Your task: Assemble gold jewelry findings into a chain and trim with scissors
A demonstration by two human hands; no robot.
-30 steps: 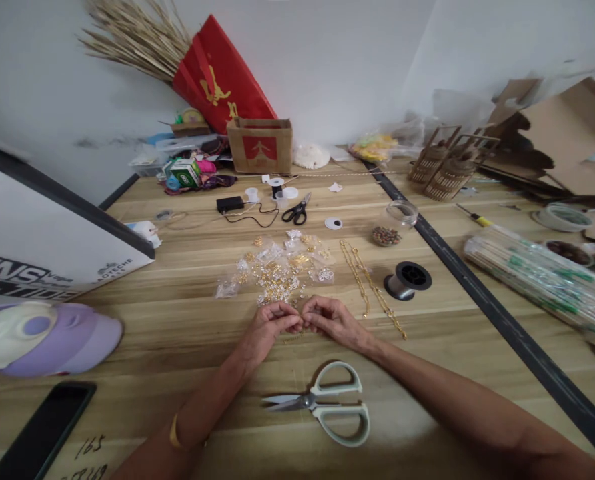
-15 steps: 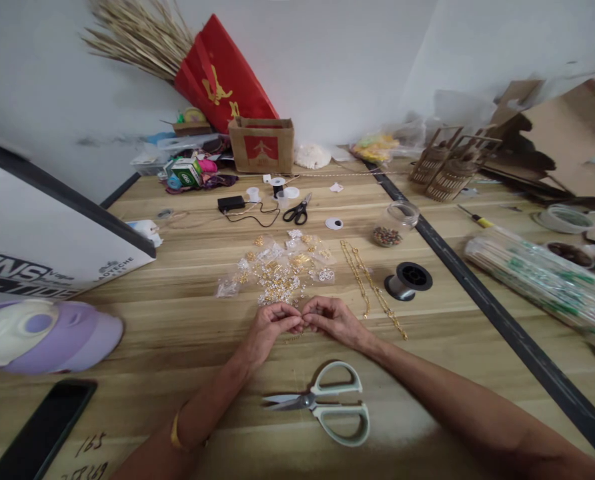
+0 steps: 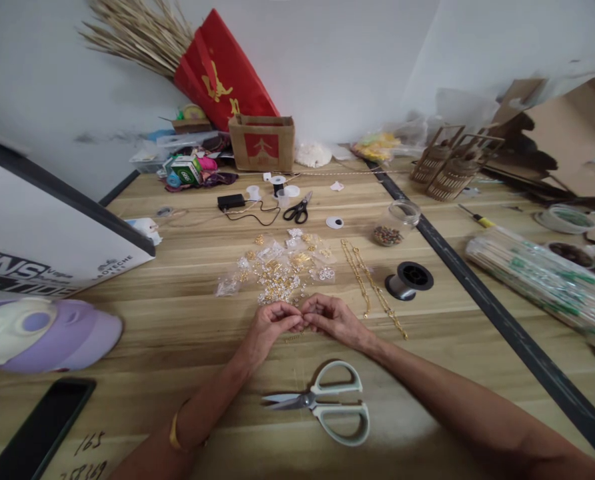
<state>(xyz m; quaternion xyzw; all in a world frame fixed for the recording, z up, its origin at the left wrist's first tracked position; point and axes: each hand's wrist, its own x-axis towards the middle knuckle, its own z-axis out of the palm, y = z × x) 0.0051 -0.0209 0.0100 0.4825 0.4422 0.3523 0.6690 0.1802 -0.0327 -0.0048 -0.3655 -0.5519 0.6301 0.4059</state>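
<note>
My left hand (image 3: 269, 328) and my right hand (image 3: 333, 319) meet fingertip to fingertip on the wooden table (image 3: 177, 333), both pinched on a small gold piece; a short gold chain (image 3: 293, 338) hangs down from the pinch onto the wood. Just beyond the fingers lies a scatter of small gold and clear jewellery findings (image 3: 280, 270). Two long gold chains (image 3: 372, 285) lie to the right of my right hand. White-handled scissors (image 3: 327, 403) lie shut on the table between my forearms.
A spool of wire (image 3: 410, 279) and a glass jar of beads (image 3: 395, 225) stand right of the findings. Black scissors (image 3: 297, 210), a black box with cable (image 3: 230, 202) and a paper bag (image 3: 261, 143) lie farther back. A purple cap (image 3: 42, 333) and phone (image 3: 37, 430) lie left.
</note>
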